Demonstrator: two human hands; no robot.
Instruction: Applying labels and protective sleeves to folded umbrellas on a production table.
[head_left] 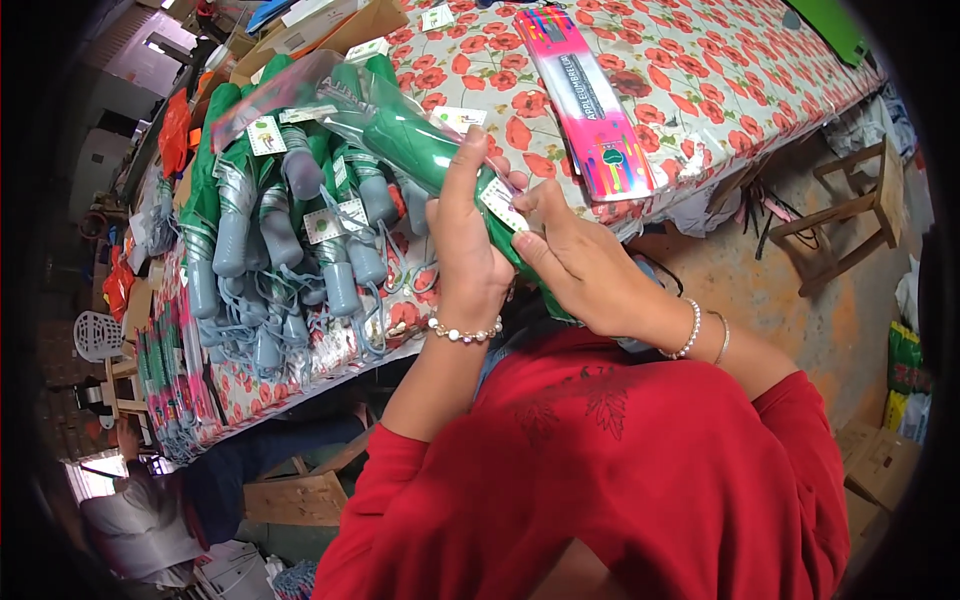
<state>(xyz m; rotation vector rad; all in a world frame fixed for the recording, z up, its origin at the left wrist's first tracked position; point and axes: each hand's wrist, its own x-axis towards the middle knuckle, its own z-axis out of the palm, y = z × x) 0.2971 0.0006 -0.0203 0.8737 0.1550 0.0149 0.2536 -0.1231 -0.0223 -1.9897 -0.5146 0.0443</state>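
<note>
A folded green umbrella (412, 148), partly inside a clear plastic sleeve (325, 85) with a pink end, slants across in front of me. My left hand (468, 225) is wrapped round it, thumb stretched along its side. Lower down, my right hand (585, 255) grips the same umbrella, its fingers at a small white printed tag (503, 205). The umbrella's lower end is partly hidden behind my right hand. To the left lies a pile of green umbrellas (235, 185) with grey handles (342, 288), wrist cords and white tags.
A flowered cloth covers the table (470, 75). A stack of pink printed sleeves (590, 110) lies right of centre. Cardboard boxes (330, 30) stand behind the pile. A wooden stool (850, 210) is at the right; another person (150, 520) sits at lower left. More packed umbrellas (165, 375) lie at the table's left end.
</note>
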